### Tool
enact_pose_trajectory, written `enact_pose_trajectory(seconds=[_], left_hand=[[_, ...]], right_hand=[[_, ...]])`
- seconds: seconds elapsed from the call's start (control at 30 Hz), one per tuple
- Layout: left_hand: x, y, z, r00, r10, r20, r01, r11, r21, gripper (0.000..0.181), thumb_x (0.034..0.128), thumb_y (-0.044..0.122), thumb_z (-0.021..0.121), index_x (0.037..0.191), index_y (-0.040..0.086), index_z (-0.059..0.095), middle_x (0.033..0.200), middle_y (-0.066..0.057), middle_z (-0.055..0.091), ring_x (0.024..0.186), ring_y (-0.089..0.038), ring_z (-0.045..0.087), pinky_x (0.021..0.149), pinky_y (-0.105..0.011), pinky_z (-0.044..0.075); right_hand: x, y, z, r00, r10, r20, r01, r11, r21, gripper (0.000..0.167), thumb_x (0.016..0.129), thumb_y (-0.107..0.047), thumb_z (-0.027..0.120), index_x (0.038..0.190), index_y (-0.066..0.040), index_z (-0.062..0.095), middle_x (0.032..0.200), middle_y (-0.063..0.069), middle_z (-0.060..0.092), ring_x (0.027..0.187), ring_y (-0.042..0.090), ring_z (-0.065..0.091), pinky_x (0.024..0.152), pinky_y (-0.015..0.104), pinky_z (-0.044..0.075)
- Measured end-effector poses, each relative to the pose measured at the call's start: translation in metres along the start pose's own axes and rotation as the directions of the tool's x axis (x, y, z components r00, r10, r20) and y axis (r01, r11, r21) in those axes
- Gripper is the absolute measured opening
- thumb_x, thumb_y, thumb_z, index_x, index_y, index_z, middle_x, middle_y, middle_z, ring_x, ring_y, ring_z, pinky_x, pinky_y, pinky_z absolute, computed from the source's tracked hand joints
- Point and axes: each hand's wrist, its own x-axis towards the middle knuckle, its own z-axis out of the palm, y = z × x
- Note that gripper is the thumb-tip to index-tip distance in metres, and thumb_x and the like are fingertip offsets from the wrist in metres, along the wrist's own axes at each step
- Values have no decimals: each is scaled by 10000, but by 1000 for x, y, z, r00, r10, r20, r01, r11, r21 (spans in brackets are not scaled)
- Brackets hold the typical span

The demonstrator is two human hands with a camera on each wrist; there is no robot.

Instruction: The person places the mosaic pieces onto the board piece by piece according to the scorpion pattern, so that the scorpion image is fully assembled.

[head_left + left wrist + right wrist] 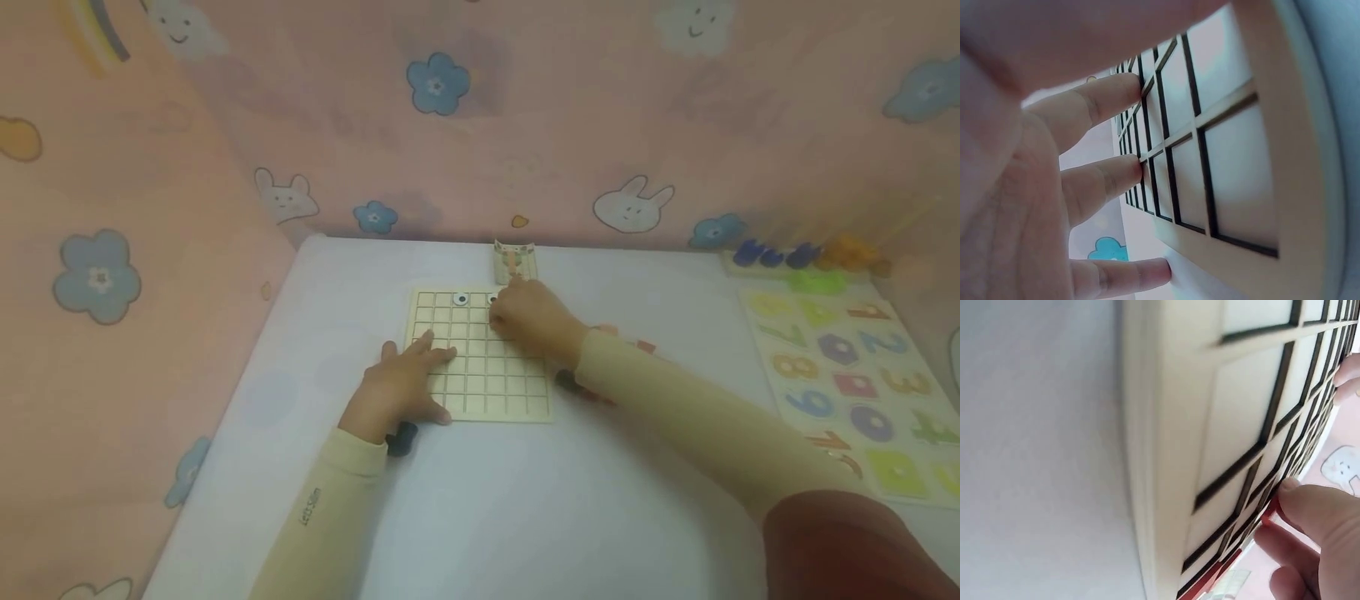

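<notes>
A pale wooden grid board [476, 367] lies on the white table, with an eye-marked piece [461, 299] in its far row. A second eye-marked piece [492, 299] in that row is partly covered by my right hand [536, 321]. That hand's thumb and finger pinch a small red tile [1269, 511] at the board's cells. Another red piece [1204, 581] shows along the board's edge in the right wrist view. Spread over the board's near left part, my left hand [397, 385] touches the grid with its fingertips, fingers mostly straight.
Behind the board, close to the wall, stands a small patterned card [515, 262]. Red pieces [645, 346] lie to the right, partly hidden by the sleeve. Further right are a number puzzle board [817, 342] and a stand with blue and orange pieces [772, 254].
</notes>
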Motion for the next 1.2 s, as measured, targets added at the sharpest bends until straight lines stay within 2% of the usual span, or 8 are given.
enact_pose_trajectory(seconds=[0.2,0.4,0.57,0.67,0.8,0.97,1.13,1.2], left_hand=[[-1,-1,-1,1000,4,-4,-4,1000,6,1006,671,391,1009,1564,372,546,1753,-10,236,1250,-363,411,907,-607,496],[0,-2,0,1000,2,4,-2,1000,18,1015,677,404,1004,1574,373,530,1758,-12,220,1276,-373,397,930,-627,482],[-1,-1,-1,1000,-1,6,1,1000,10,1015,686,385,1003,1580,373,522,1761,-8,211,1338,-402,367,968,-656,459],[-2,-1,-1,1000,-4,8,4,1000,4,1012,691,375,1003,1581,371,521,1761,-7,210,1376,-420,345,990,-669,445],[-2,0,-1,1000,-4,14,4,1000,2,1013,693,372,1003,1583,370,519,1762,-7,206,1346,-397,360,973,-642,458],[-2,0,-1,1000,1,8,-1,1000,0,1019,689,380,1003,1585,372,515,1764,-5,200,1286,-365,375,914,-591,478],[-3,0,-2,1000,2,11,-2,1000,-2,1021,690,375,1003,1586,369,514,1765,-3,193,1274,-360,372,893,-566,481],[-3,1,-3,1000,5,15,-4,1000,-7,1016,694,366,1001,1587,365,515,1766,-7,191,1264,-357,375,892,-563,480]], right_hand=[[-3,-2,5,999,15,32,-13,999,-38,217,1049,-211,642,1156,-135,815,1013,39,709,944,253,587,857,424,505],[-13,-9,3,990,129,59,-133,988,77,343,1095,-285,565,1330,-122,755,1268,88,650,1238,335,517,998,528,459],[-18,-5,3,982,179,67,-187,973,137,349,1092,-302,562,1394,-233,723,1336,52,604,1273,316,462,1030,551,388],[-20,2,-1,973,218,73,-229,948,221,379,1084,-285,561,1442,-270,684,1447,55,547,1345,327,418,1070,574,337],[-28,18,-16,947,319,27,-306,877,370,434,1085,-274,549,1514,-239,602,1566,92,481,1450,363,349,1163,605,243],[-56,46,-34,899,437,-9,-394,818,418,466,1098,-290,532,1554,-194,552,1585,111,491,1503,369,308,1229,605,177],[-93,62,-35,831,547,105,-535,731,425,458,1077,-284,572,1521,-173,586,1578,127,488,1478,378,319,1213,617,239],[-106,65,-32,814,565,133,-563,714,416,431,1059,-293,603,1463,-145,636,1527,138,533,1445,388,351,1199,612,268]])
